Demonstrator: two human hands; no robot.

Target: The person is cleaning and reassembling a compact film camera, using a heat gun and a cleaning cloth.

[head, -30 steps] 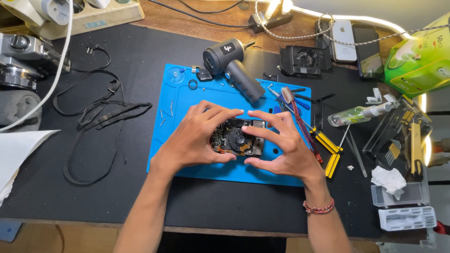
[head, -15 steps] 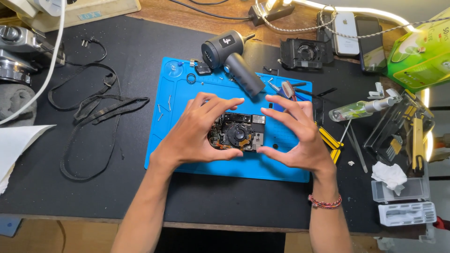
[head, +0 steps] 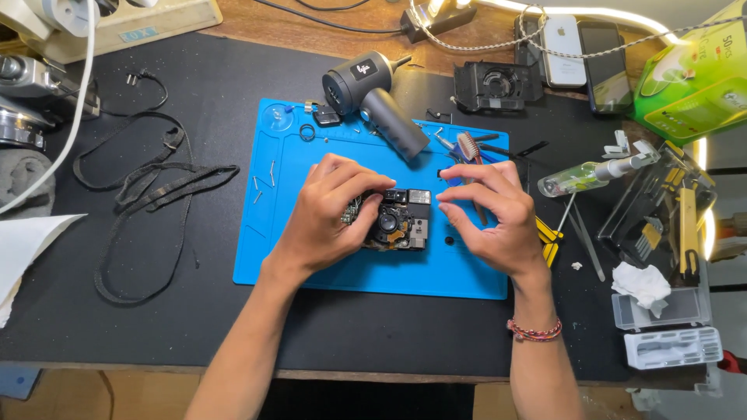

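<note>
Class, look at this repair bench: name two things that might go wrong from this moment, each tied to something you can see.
1. Loose screws lie scattered on the blue mat; a brushing wrist might knock them away.
2. The left hand alone grips the opened camera body, its exposed parts facing up, while the right hand pinches something too small to identify beside it; it might drop into the mechanism.

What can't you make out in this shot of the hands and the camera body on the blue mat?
Head view only:
- Left side of the opened camera body: covered by the left hand.
- Whatever the right hand pinches: too small to tell.
- Loose screws on the blue mat: too small to type.
- Grey machine at the left: cut off by the frame edge.
</note>
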